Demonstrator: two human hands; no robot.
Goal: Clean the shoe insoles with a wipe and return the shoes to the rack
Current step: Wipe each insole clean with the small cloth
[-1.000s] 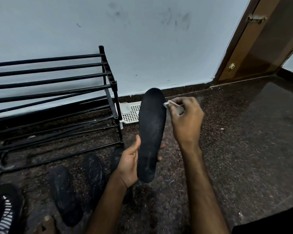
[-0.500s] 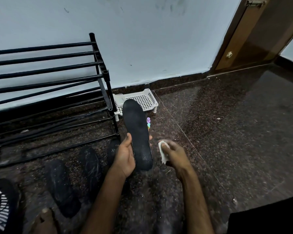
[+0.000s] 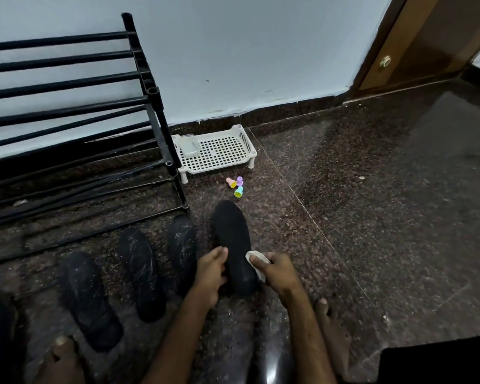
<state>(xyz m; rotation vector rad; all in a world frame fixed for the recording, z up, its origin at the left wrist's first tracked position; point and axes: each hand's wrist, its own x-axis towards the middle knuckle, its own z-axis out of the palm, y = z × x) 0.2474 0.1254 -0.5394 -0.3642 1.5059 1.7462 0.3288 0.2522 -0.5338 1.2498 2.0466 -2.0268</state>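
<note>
- Over the last second the insole [image 3: 230,239] has come down from where it was held up in the air at chest height. It now lies low, on or just above the floor [image 3: 372,217], toe pointing to twelve o'clock. The right hand [image 3: 279,271] has dropped with it, from the toe end to the heel end.
- The left hand [image 3: 209,273] grips the insole by its nine o'clock edge near the heel, fingers curled over the rim.
- The right hand pinches a crumpled white wipe [image 3: 257,263] between thumb and fingers and presses it against the insole's three o'clock edge.
- Three other insoles [image 3: 142,273] lie flat on the floor in a row at nine o'clock of the held one, the nearest just beside it. They look dusty or scuffed.
- The rack [image 3: 67,106] stands at ten o'clock, with bare bars in view. A white tray [image 3: 250,146] and small coloured toys [image 3: 236,187] sit at twelve o'clock, well clear of the hands.
- Handling, as a judgement: the insole looks thin, light and flexible, so it would bend if wiped while unsupported. It is best held at the heel or the long edge, or laid flat on the floor.
- The wipe is soft and limp, so it needs to stay bunched under the fingertips.
</note>
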